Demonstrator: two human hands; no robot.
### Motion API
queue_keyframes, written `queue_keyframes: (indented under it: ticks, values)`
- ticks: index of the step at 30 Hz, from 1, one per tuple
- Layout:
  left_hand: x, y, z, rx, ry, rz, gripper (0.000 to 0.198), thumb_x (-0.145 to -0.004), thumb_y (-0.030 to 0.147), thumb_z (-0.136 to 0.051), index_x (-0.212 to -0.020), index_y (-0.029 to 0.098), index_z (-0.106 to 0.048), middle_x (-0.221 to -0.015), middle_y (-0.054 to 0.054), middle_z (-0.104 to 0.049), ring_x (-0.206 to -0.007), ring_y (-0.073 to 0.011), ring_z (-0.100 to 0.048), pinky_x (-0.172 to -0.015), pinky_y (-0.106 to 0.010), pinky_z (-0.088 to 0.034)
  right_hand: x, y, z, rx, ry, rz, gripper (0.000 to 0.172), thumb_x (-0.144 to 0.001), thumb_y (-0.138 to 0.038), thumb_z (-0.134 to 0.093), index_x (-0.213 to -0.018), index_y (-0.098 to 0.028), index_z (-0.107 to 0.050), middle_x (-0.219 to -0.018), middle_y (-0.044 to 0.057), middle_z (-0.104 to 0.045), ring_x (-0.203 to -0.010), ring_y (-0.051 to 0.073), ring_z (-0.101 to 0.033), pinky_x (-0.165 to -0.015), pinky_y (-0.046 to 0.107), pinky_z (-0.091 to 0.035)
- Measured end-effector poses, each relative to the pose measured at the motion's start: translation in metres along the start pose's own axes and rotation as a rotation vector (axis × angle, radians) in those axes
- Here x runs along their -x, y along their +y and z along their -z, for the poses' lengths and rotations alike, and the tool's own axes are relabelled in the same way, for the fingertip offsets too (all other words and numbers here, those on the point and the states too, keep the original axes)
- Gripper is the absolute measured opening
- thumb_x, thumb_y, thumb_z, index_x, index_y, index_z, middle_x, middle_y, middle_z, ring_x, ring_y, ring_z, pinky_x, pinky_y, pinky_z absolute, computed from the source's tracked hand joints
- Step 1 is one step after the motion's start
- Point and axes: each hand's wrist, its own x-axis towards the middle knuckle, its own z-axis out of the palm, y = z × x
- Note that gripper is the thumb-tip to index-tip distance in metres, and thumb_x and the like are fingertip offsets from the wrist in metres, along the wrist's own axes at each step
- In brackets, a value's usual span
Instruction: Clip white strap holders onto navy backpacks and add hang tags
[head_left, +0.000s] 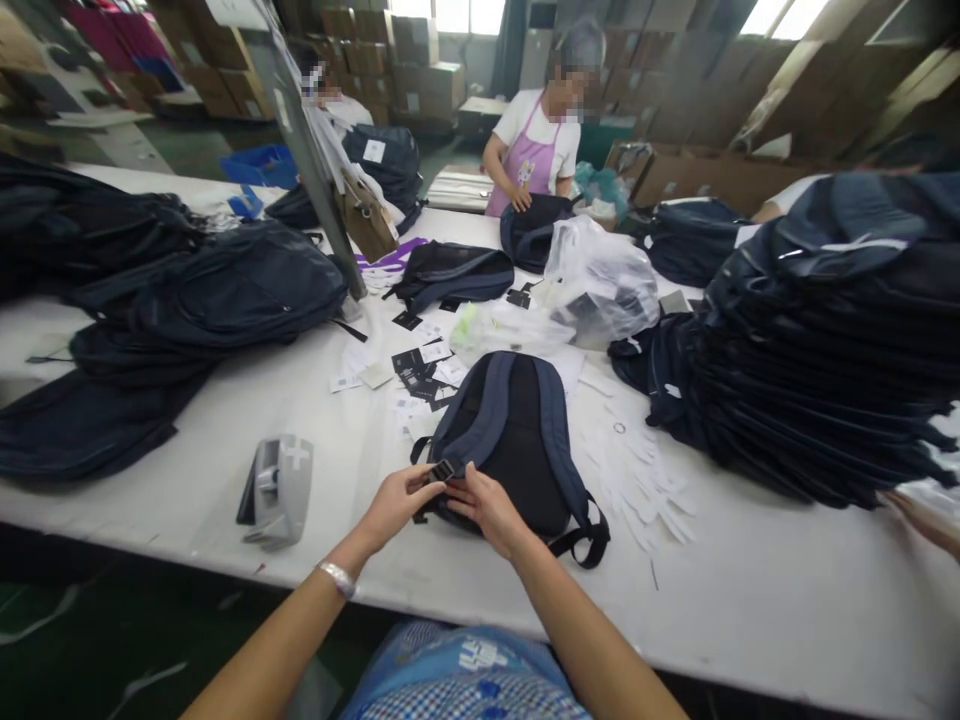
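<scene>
Near-centre on the worktop, the backpack lies face-down, seemingly for easy reach, the left hand pinching its black buckle and the right hand just beside, its grip impossible to tell.

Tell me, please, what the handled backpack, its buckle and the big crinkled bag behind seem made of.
Backpack: probably matte synthetic fabric, from its soft, dull straps. Buckle: likely hard plastic, dark and slightly shiny, though metal is possible. Big crinkled bag: apparently thin plastic, translucent and creased.
</scene>
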Motion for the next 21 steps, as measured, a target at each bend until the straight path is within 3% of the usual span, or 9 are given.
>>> queue_keyframes:
  ticks: [3, 6, 10, 12, 14, 17, 21]
  values:
    - [-0.005, 0.038, 0.010, -0.085, -0.023, -0.158, 0.036, -0.083, 0.040, -0.062, -0.110, 0.018, -0.069, -0.102, -0.005, -0.072, -0.096, -0.0226, -0.065, -0.086, -0.031, -0.050, 0.003, -0.042, -0.020, -0.031, 0.038, 0.171, 0.044, -0.078, -0.052, -0.072, -0.099, -0.014, -0.066, -0.112, 0.010, -0.066, -0.107, 0.020, -0.061, -0.093, 0.032, -0.049]
    - [-0.024, 0.073, 0.027, -0.225, 0.112, -0.279, 0.031, -0.084, 0.042, -0.060, -0.104, 0.021, -0.072, -0.105, -0.004, -0.072, -0.096, -0.0224, -0.066, -0.086, -0.031, -0.050, -0.005, -0.097, -0.037, 0.029, 0.131, 0.324, 0.038, -0.073, -0.044, -0.077, -0.093, -0.014, -0.067, -0.104, 0.008, -0.069, -0.101, 0.018, -0.063, -0.095, 0.031, -0.046]
    - [-0.055, 0.115, 0.047, -0.441, 0.268, -0.513, 0.031, -0.087, 0.045, -0.057, -0.097, 0.020, -0.073, -0.100, -0.005, -0.072, -0.090, -0.0209, -0.064, -0.079, -0.029, -0.046, -0.025, -0.165, -0.058, 0.079, 0.225, 0.444, 0.030, -0.073, -0.041, -0.074, -0.084, -0.015, -0.064, -0.088, 0.004, -0.070, -0.080, 0.015, -0.064, -0.079, 0.027, -0.050]
    - [-0.066, 0.127, 0.052, -0.446, 0.225, -0.542, 0.034, -0.088, 0.047, -0.054, -0.084, 0.019, -0.071, -0.083, -0.003, -0.070, -0.077, -0.0181, -0.060, -0.071, -0.027, -0.042, -0.031, -0.187, -0.068, 0.112, 0.247, 0.482, 0.026, -0.080, -0.040, -0.065, -0.085, -0.015, -0.064, -0.084, 0.004, -0.070, -0.071, 0.013, -0.063, -0.070, 0.025, -0.049]
    - [-0.073, 0.129, 0.053, -0.312, 0.105, -0.494, 0.037, -0.088, 0.049, -0.052, -0.075, 0.017, -0.065, -0.069, 0.000, -0.062, -0.065, -0.0146, -0.053, -0.062, -0.025, -0.038, -0.035, -0.197, -0.077, 0.158, 0.285, 0.499, 0.022, -0.086, -0.035, -0.058, -0.086, -0.014, -0.063, -0.081, 0.005, -0.070, -0.067, 0.013, -0.063, -0.065, 0.024, -0.049]
    - [-0.076, 0.115, 0.050, -0.040, -0.016, -0.397, 0.039, -0.086, 0.052, -0.053, -0.073, 0.016, -0.059, -0.064, 0.002, -0.053, -0.060, -0.0117, -0.045, -0.056, -0.022, -0.034, -0.043, -0.197, -0.085, 0.226, 0.350, 0.489, 0.018, -0.088, -0.030, -0.055, -0.082, -0.014, -0.061, -0.074, 0.005, -0.070, -0.066, 0.014, -0.065, -0.065, 0.025, -0.050]
    - [-0.068, 0.087, 0.040, 0.119, -0.090, -0.299, 0.040, -0.083, 0.054, -0.057, -0.073, 0.015, -0.057, -0.066, 0.002, -0.050, -0.062, -0.0114, -0.042, -0.055, -0.021, -0.032, -0.067, -0.194, -0.072, 0.277, 0.414, 0.513, 0.021, -0.089, -0.030, -0.054, -0.076, -0.014, -0.060, -0.069, 0.005, -0.068, -0.065, 0.016, -0.065, -0.067, 0.029, -0.052]
